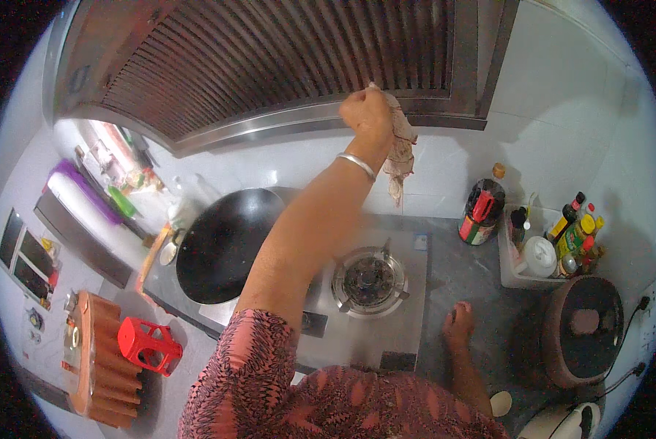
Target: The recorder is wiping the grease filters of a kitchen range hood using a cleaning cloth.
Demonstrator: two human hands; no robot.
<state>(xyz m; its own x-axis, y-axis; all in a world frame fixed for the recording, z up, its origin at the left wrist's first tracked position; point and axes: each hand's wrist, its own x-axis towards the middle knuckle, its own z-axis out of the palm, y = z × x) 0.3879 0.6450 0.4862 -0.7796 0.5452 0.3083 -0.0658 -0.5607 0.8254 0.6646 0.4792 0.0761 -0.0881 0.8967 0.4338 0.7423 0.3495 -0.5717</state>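
My left hand [367, 114] is raised at the lower front edge of a range hood [306, 49], its fist closed on a limp, wrinkled, pale brownish cloth [401, 142]. The cloth hangs beside the wrist and tapers to a point. A silver bangle [356, 164] circles that wrist. Below my forearm, a gas stove [410, 263] has a bare right burner [368, 281]. On its left side sits a black wok [223, 252], partly hidden by the arm. Over the grey counter right of the stove is my right hand [459, 324], fingers bent; its grip is unclear.
Right of the stove stand a large dark sauce jug [480, 211], a plastic bin [506, 263] of bottles, and a rounded dark appliance [583, 329] with cords nearby. A red plastic stool [149, 345] stands left, by an orange-covered table [105, 362]. A ladle [169, 253] lies beside the wok.
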